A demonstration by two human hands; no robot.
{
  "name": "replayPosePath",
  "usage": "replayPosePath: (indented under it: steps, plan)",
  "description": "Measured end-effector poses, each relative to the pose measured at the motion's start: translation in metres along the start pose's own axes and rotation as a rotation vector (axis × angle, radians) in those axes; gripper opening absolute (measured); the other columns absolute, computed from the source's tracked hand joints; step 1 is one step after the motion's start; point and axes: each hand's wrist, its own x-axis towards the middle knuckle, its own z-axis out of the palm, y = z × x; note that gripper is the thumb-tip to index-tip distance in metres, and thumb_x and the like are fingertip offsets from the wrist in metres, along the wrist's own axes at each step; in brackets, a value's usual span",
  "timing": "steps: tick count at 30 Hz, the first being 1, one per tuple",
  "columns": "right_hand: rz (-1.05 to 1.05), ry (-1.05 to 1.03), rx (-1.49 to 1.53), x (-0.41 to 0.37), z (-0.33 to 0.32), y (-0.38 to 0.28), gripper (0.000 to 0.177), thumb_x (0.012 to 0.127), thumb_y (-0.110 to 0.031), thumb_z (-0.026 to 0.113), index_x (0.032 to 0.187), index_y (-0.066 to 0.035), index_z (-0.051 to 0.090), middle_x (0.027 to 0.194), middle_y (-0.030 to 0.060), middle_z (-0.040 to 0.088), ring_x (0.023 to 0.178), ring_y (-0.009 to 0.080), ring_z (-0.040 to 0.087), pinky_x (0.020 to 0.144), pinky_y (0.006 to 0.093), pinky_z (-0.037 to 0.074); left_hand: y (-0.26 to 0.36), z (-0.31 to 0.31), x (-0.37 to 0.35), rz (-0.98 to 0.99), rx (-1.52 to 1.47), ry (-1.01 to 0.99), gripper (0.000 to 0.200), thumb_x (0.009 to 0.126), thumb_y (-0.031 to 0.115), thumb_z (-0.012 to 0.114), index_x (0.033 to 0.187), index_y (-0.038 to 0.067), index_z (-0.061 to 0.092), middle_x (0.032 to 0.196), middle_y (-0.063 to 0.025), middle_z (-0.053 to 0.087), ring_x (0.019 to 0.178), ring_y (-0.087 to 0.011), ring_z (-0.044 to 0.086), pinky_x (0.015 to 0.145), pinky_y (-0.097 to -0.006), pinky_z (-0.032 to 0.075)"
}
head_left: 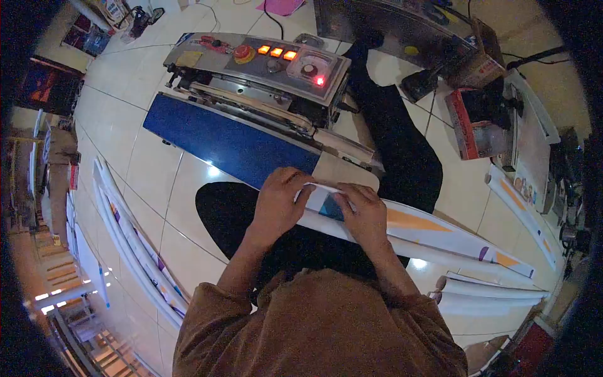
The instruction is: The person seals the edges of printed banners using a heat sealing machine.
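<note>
Our left hand (281, 198) and right hand (365, 210) pinch the white printed sheet (440, 237) along its raised edge (324, 186), fingers and thumbs closed on it; we seem to be folding or aligning that edge. The sheet lies across our dark trousers (226, 210), near the machine (251, 70) with its blue bed (220, 138). The next move, we judge, calls for holding the edge even and flat

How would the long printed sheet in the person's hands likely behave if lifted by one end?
The printed sheet would probably sag, being long and thin-looking. It is likely light for its length: the left hand and right hand seem merely to pinch an edge. Its near side looks curled, so it may tend to roll up.
</note>
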Motion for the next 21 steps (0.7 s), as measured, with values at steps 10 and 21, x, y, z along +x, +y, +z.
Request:
replayPosePath:
  steps: [10,21]
  plan:
    - [-0.031,-0.017,0.038,0.004,0.001,0.007,0.021,0.086,-0.018,0.065,0.099,-0.002,0.068,0.096,0.0141,0.070,0.086,0.0296,0.068,0.077,0.0373,0.054,0.007,0.005,0.029,0.283,0.220,-0.277,0.017,0.085,0.019,0.061,0.098,0.010,0.067,0.093,-0.0081,0.067,0.094,-0.0275,0.063,0.087,-0.0435,0.047]
    - [0.002,-0.128,-0.028,-0.010,-0.027,0.037,0.023,0.085,-0.019,0.064,0.104,-0.006,0.069,0.101,0.0130,0.069,0.089,0.0294,0.068,0.080,0.0386,0.054,-0.002,0.013,0.025,0.135,0.020,-0.255,0.018,0.087,0.022,0.062,0.093,0.007,0.069,0.088,-0.0111,0.067,0.084,-0.0323,0.064,0.080,-0.0428,0.051]
